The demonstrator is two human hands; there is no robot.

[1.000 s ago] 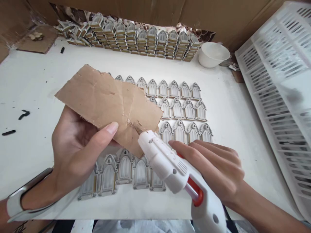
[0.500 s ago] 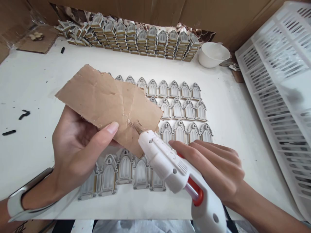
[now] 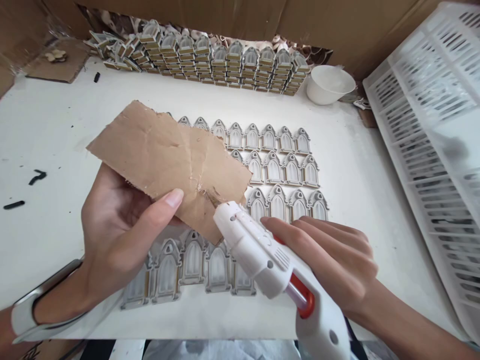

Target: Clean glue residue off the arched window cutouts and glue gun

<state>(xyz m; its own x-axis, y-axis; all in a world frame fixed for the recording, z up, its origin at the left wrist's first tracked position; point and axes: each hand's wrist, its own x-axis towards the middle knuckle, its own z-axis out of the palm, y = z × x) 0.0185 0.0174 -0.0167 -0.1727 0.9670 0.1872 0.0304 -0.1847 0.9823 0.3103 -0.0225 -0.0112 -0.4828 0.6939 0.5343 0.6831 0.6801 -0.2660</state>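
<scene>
My left hand (image 3: 127, 220) grips a torn piece of brown cardboard (image 3: 165, 155) by its lower edge, thumb on top and the other fingers beneath. My right hand (image 3: 330, 255) is closed at the side of a white hot glue gun (image 3: 255, 250), its index finger by a red part of the body. The gun's nozzle end meets the cardboard's lower right part, where a brownish glue smear (image 3: 212, 195) shows. Under and around the cardboard, small grey arched window-shaped pieces (image 3: 277, 202) lie in rows on the white table (image 3: 356, 165); the cardboard hides some.
Stacks of similar arched pieces (image 3: 232, 65) line the back, toppled at the left end. A white bowl (image 3: 330, 85) stands back right, and a white slatted plastic basket (image 3: 423, 150) fills the right side. Black scraps (image 3: 37, 176) lie at left. A cardboard wall (image 3: 243, 17) closes the back.
Almost nothing differs. The cardboard and my left hand have shifted very slightly; the glue gun's nozzle end stays against the cardboard.
</scene>
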